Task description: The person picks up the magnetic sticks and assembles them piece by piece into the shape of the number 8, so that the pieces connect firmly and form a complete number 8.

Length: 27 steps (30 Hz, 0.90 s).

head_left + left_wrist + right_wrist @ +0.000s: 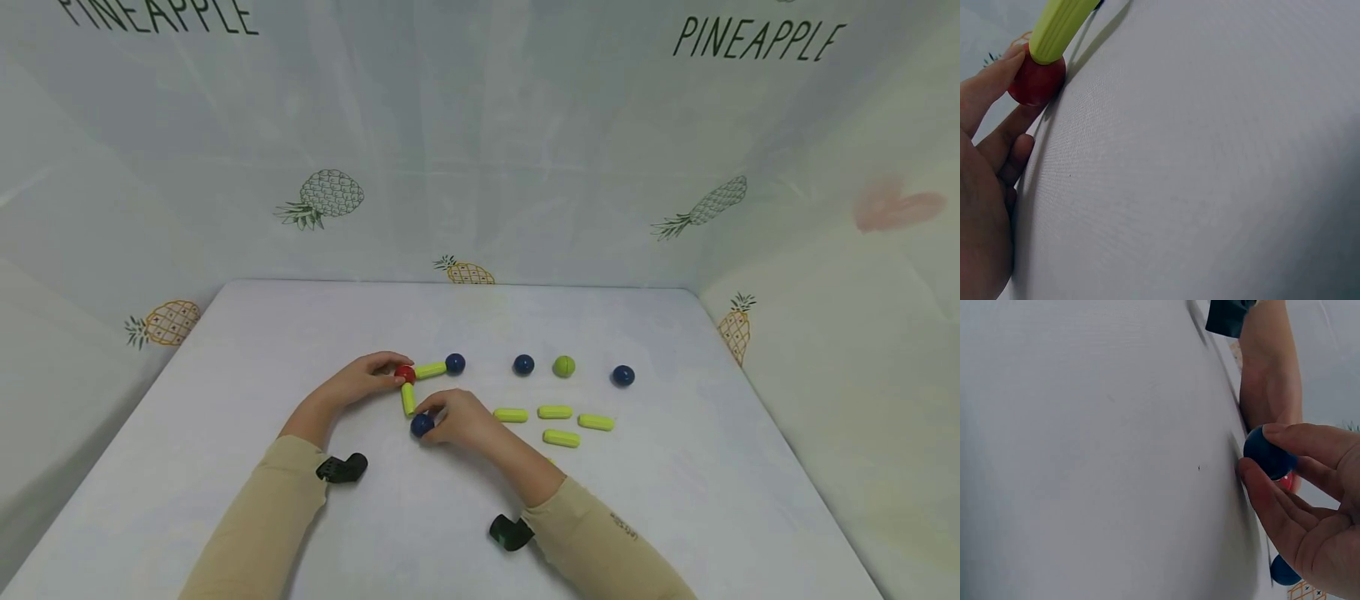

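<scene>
My left hand point(365, 377) holds a red ball point(1037, 79) between thumb and fingers. Two yellow-green sticks join that ball: one stick point(431, 370) runs right to a blue ball point(454, 363), the other stick point(408, 399) points toward the front edge. My right hand point(462, 421) pinches a second blue ball point(1267, 454) between thumb and fingertips, right by the free end of the front-pointing stick. In the right wrist view this blue ball partly covers the red one.
Right of the hands, a loose blue ball point(523, 365), a green ball point(564, 367) and another blue ball point(622, 376) lie in a row. Several yellow-green sticks point(555, 412) lie before them on the white table point(675, 500). Pineapple-printed cloth point(480, 167) stands behind.
</scene>
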{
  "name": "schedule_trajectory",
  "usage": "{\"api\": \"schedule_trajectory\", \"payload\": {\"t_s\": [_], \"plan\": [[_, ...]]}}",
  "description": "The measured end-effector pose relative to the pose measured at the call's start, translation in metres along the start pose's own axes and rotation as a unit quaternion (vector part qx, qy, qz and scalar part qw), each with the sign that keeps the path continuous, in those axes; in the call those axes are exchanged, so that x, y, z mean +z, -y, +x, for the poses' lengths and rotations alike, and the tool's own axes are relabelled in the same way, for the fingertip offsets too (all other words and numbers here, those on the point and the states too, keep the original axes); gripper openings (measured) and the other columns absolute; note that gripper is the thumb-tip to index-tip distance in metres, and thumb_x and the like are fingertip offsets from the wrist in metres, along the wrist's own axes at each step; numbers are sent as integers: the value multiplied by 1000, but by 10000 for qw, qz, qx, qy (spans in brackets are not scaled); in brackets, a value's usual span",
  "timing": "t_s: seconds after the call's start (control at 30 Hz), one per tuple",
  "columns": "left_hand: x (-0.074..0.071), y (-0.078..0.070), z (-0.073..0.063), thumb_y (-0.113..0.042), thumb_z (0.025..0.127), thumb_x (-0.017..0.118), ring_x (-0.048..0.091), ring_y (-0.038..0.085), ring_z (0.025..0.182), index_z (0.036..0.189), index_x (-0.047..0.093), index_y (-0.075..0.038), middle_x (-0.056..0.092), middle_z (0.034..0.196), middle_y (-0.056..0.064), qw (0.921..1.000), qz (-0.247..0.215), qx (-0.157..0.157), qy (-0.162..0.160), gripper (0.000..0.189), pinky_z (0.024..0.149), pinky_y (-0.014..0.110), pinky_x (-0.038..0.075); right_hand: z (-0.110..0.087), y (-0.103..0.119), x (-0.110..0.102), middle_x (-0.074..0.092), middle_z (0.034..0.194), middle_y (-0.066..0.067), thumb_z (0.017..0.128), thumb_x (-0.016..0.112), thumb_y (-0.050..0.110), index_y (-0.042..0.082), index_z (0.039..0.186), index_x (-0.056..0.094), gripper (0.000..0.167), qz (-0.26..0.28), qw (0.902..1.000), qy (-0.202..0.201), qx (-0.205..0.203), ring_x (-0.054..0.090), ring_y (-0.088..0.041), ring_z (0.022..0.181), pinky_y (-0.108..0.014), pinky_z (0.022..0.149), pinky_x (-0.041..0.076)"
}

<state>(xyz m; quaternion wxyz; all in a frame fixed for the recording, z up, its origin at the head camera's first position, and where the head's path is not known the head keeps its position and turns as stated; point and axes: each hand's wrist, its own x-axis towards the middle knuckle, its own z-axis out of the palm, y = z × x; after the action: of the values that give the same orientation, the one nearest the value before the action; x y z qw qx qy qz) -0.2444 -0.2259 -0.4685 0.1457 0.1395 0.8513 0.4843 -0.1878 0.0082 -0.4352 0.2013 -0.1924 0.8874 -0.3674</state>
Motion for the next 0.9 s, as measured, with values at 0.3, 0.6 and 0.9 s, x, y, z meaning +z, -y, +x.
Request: {"api": "schedule_trajectory", "payload": {"t_s": [0.3, 0.6, 0.9], "plan": [[1, 1, 2, -32, 90, 71, 42, 32, 128, 123, 63, -16, 55, 130, 8, 9999, -55, -118, -19, 37, 106, 58, 28, 1, 1, 3, 61, 84, 8, 73, 88, 23, 18, 98, 70, 31, -155, 9997, -136, 125, 54, -10, 78, -27, 72, 46], [2, -2, 1, -35, 90, 71, 44, 31, 123, 122, 63, -17, 57, 126, 7, 9999, -68, -137, -24, 38, 104, 58, 29, 1, 4, 4, 59, 80, 6, 73, 88, 25, 17, 93, 67, 29, 9, 9995, -172, 280, 53, -11, 74, -25, 65, 45], [2, -2, 0, -35, 90, 71, 44, 31, 123, 122, 63, -17, 57, 127, 8, 9999, -59, -138, -33, 37, 105, 58, 29, 3, 2, 5, 59, 80, 4, 75, 86, 25, 15, 93, 66, 29, 255, 9991, -223, 253, 53, -12, 72, -25, 63, 44]]}}
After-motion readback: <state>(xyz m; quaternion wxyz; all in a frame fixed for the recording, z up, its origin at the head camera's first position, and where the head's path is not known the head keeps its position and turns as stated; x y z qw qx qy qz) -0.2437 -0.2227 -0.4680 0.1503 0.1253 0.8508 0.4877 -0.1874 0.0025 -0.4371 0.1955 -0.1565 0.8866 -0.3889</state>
